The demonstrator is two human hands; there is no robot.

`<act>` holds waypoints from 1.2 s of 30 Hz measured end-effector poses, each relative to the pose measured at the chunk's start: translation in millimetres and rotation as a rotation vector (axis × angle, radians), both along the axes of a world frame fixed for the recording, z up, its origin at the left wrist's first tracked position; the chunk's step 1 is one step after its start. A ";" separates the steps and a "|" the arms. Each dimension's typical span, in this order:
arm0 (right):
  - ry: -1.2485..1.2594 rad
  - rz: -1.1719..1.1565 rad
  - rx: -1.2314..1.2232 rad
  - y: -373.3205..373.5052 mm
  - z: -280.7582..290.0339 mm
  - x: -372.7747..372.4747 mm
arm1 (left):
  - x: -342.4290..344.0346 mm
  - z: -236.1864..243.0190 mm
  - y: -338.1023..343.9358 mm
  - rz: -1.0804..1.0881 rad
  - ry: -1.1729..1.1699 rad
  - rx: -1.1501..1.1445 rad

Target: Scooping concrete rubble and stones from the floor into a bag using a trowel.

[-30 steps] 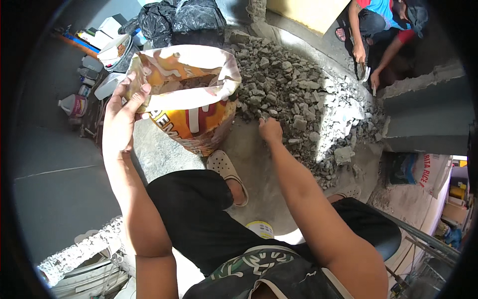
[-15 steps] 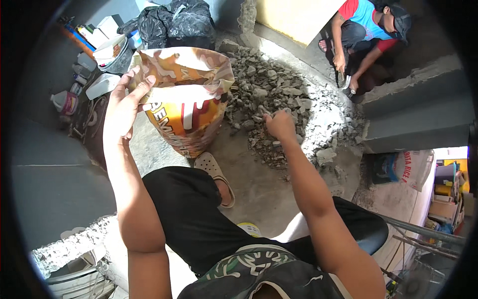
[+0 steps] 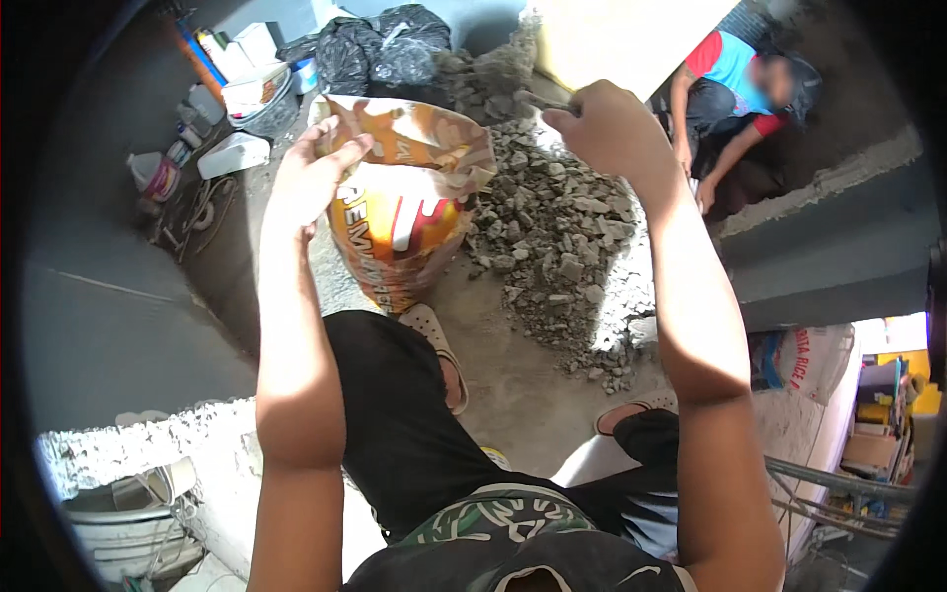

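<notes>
My left hand (image 3: 314,178) is closed on the left rim of a tall orange and brown patterned sack (image 3: 400,232), holding its mouth open. The sack stands upright on the floor by my foot; its contents are hidden from this angle. Right of it spreads a heap of broken grey concrete rubble (image 3: 552,232). Raised over the far part of the heap, my right hand (image 3: 617,133) has its fingers curled together. A small grey chunk of rubble (image 3: 535,101) juts out from those fingers, partly hidden by them.
A person (image 3: 745,84) crouches at the far right beside a broken wall edge (image 3: 819,183). Black garbage bags (image 3: 385,49) sit at the back. Buckets (image 3: 261,99) and bottles line the left wall. A white printed sack (image 3: 814,360) lies at the right.
My right hand has risen from the middle of the heap toward its far side. My left hand still grips the sack rim. The whole view has shifted slightly.
</notes>
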State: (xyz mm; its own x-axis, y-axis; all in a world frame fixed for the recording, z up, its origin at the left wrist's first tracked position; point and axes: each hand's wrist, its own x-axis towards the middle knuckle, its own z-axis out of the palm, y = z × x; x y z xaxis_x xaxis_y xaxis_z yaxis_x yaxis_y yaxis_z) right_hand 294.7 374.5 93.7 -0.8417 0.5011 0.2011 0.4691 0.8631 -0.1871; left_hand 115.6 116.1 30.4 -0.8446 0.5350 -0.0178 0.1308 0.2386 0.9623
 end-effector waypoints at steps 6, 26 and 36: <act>-0.051 0.168 0.114 -61.9 -61.6 -28.8 | 6.6 2.6 5.5 0.071 -0.031 -0.002; -0.374 -0.353 -0.703 -146.7 -373.0 242.9 | 23.3 9.6 -9.1 0.040 0.004 -0.023; -0.287 -0.562 -0.739 -70.8 -392.8 175.3 | 17.8 8.6 -1.3 0.019 0.018 -0.074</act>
